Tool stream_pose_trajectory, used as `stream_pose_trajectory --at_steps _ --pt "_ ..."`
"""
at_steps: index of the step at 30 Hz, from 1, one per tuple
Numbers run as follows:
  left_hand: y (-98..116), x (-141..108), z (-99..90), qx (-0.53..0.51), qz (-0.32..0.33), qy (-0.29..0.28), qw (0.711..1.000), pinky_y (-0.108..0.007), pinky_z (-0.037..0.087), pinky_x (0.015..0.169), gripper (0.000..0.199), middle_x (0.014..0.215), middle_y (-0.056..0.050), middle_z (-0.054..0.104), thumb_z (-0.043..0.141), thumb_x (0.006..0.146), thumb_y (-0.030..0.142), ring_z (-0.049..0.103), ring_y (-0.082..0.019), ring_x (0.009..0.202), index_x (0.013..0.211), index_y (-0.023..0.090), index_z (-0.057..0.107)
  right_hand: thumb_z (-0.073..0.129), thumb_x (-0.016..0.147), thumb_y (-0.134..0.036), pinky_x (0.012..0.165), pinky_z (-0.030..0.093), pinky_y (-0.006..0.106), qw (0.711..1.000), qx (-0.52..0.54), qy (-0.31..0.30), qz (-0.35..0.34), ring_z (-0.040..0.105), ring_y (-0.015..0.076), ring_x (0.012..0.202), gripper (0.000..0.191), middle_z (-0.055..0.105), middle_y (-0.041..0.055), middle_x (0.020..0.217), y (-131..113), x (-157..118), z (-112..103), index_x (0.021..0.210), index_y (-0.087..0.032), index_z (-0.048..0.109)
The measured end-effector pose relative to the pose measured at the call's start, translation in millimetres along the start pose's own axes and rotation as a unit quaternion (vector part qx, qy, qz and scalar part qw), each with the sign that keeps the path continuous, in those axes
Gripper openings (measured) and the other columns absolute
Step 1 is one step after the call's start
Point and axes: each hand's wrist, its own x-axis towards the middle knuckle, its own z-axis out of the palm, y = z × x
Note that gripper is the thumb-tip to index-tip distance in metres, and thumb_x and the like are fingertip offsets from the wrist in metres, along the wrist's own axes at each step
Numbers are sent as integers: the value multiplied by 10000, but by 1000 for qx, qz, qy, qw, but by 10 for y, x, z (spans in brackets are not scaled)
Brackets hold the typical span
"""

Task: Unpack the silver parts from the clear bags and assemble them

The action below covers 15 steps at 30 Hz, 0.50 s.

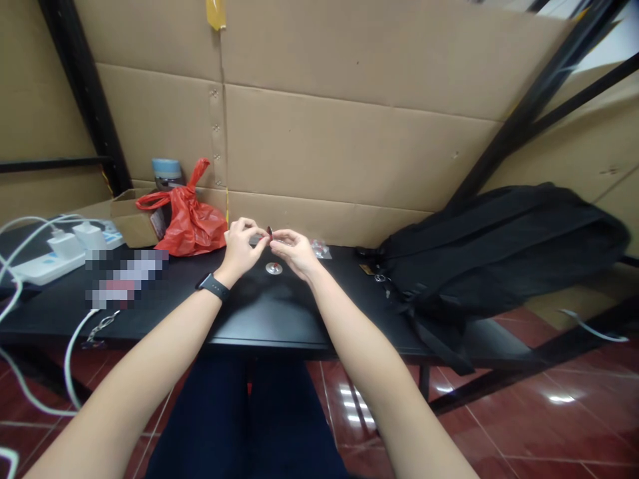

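My left hand (243, 245), with a dark watch on its wrist, pinches one side of a small dark disc-like piece (270, 233). From the other side the fingers of my right hand (293, 251) close on the same piece. It is held on edge above the table, with a touch of red near its lower part; its exact kind is too small to make out. Below both hands a shiny silver round disc (273, 268) with a red spot at its centre lies on the black table (269, 319). Behind my right hand is a small clear plastic packet (321, 249) with red and silver bits.
Left of my hands stand a knotted red plastic bag (194, 223), an open cardboard box (134, 219) and a blue-lidded container (166, 171). A white power strip (44, 267) trails cables. A black backpack (504, 246) covers the right side. Cardboard panels (339, 146) rise behind.
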Motion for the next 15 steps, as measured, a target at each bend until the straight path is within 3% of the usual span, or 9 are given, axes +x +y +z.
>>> stream_pose_trajectory --at_steps 5,15 --pt "-27 -20 35 28 9 -8 1000 -413 385 922 89 1061 -68 607 653 871 275 539 -248 1063 860 225 726 937 525 -305 1031 520 393 998 -26 9 -50 678 206 1065 574 729 52 1089 0 16 -6 1005 -229 630" --pt "20 1 -6 1 -18 -2 1000 -424 418 917 97 1047 -72 590 636 879 279 542 -254 1048 869 224 716 928 532 -321 1033 514 416 994 -93 -11 -62 651 245 1159 632 721 82 1169 -33 13 -14 1076 -234 618"
